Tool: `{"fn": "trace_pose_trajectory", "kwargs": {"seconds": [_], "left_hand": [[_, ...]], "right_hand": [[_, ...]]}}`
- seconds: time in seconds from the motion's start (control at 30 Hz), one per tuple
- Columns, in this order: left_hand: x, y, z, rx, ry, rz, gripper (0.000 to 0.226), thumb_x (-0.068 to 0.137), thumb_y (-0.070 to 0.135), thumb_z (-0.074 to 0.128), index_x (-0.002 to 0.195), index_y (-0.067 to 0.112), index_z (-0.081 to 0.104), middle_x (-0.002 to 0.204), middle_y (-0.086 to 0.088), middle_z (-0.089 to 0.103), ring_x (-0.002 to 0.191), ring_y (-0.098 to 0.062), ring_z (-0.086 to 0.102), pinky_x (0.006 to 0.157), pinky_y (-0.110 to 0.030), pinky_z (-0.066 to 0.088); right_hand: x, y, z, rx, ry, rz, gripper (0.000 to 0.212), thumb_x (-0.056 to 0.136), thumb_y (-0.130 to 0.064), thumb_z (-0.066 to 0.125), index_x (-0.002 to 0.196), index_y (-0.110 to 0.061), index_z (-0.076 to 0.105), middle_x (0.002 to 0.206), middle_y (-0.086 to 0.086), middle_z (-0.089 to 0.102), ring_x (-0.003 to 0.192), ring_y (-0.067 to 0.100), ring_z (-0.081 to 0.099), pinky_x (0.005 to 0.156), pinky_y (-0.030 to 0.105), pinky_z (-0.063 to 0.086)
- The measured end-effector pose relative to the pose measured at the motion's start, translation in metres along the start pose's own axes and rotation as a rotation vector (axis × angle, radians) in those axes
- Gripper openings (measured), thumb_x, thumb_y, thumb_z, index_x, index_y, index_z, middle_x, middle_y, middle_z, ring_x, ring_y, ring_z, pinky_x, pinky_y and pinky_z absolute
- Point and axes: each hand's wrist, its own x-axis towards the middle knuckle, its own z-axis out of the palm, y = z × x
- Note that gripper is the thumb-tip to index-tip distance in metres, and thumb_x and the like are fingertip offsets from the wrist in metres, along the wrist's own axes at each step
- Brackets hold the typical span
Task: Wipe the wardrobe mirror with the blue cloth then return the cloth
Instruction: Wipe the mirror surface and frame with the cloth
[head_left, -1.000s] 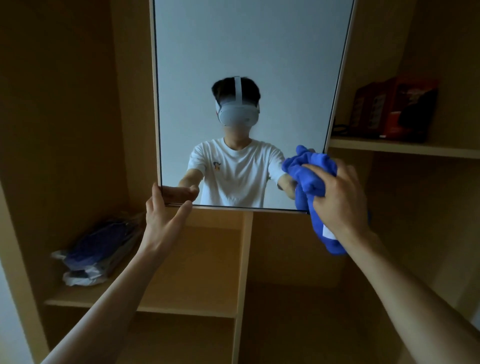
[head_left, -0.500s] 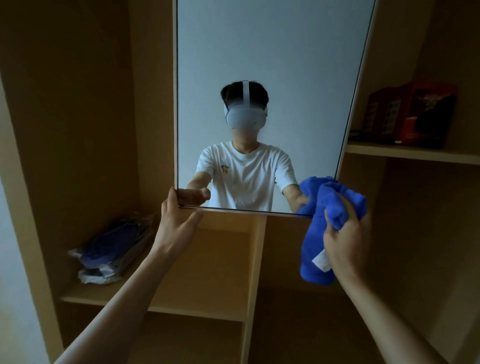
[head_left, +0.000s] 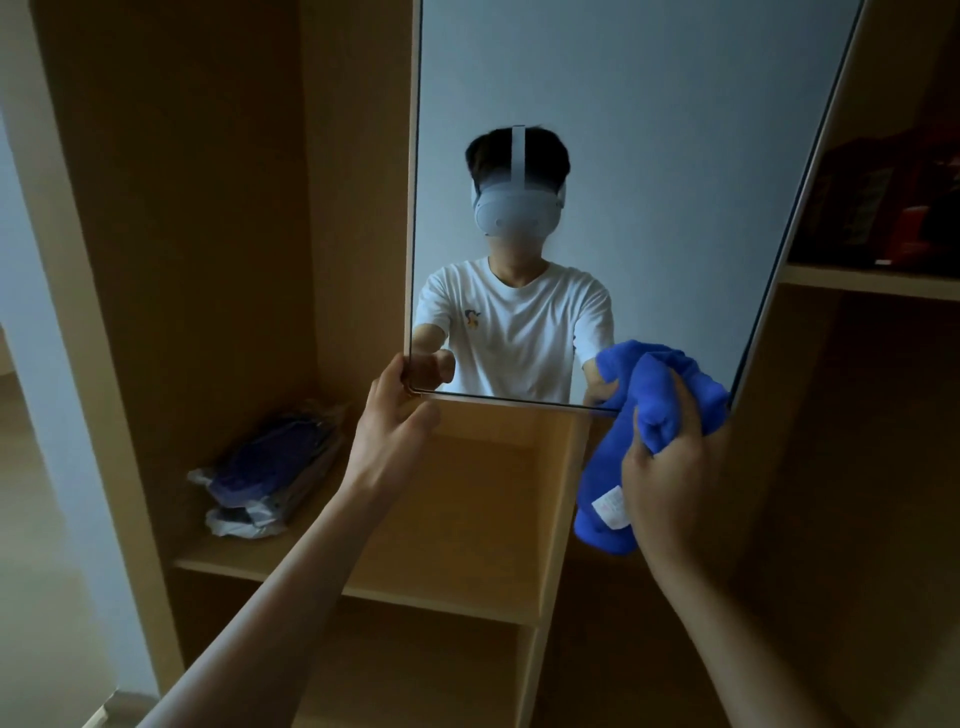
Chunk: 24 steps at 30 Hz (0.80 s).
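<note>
A tall frameless mirror (head_left: 649, 156) hangs in front of an open wooden wardrobe and reflects a person in a white T-shirt. My left hand (head_left: 392, 421) grips the mirror's lower left corner, thumb on the glass side and fingers behind the edge. My right hand (head_left: 670, 467) holds a bunched blue cloth (head_left: 654, 395) at the mirror's lower right corner. The top of the cloth lies against the glass there, and its tail with a white label hangs below the mirror's bottom edge.
Behind the mirror the wardrobe has a lower left shelf (head_left: 270, 566) with a plastic-wrapped dark bundle (head_left: 270, 467). A vertical divider (head_left: 561, 519) stands below the mirror. An upper right shelf (head_left: 872, 280) carries dark red boxes (head_left: 883, 202).
My right hand has brought the cloth down the mirror's right side to its lower right corner. My left hand keeps its hold on the lower left corner. The view has shifted left.
</note>
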Motion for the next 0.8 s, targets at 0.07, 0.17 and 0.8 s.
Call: {"fn": "trace_pose_trajectory", "kwargs": {"seconds": [0.07, 0.17, 0.8], "left_hand": [[0.000, 0.001, -0.001, -0.036, -0.010, -0.004, 0.066, 0.097, 0.034, 0.053, 0.159, 0.035, 0.031, 0.154, 0.007, 0.044, 0.126, -0.010, 0.046, 0.089, -0.025, 0.037], [0.001, 0.002, -0.005, -0.092, -0.033, -0.012, 0.073, 0.084, 0.043, 0.042, 0.156, 0.035, 0.039, 0.151, 0.003, 0.049, 0.132, -0.017, 0.049, 0.106, -0.040, 0.042], [0.005, 0.004, -0.009, -0.242, -0.070, -0.028, 0.061, 0.108, 0.057, 0.023, 0.147, 0.021, 0.053, 0.144, -0.006, 0.060, 0.131, -0.022, 0.058, 0.108, -0.042, 0.049]], "right_hand": [[-0.009, -0.019, 0.014, 0.086, -0.044, 0.012, 0.049, 0.085, 0.005, 0.060, 0.132, -0.009, 0.061, 0.113, 0.021, 0.059, 0.091, 0.029, 0.064, 0.074, 0.025, 0.043], [-0.023, -0.052, 0.034, 0.138, -0.135, -0.079, 0.057, 0.087, -0.010, 0.047, 0.143, -0.019, 0.051, 0.126, 0.018, 0.054, 0.097, 0.026, 0.062, 0.075, 0.029, 0.049], [-0.030, -0.088, 0.041, 0.097, -0.422, -0.319, 0.048, 0.091, -0.015, 0.061, 0.135, -0.031, 0.051, 0.112, 0.002, 0.057, 0.087, 0.015, 0.059, 0.067, 0.026, 0.050]]}}
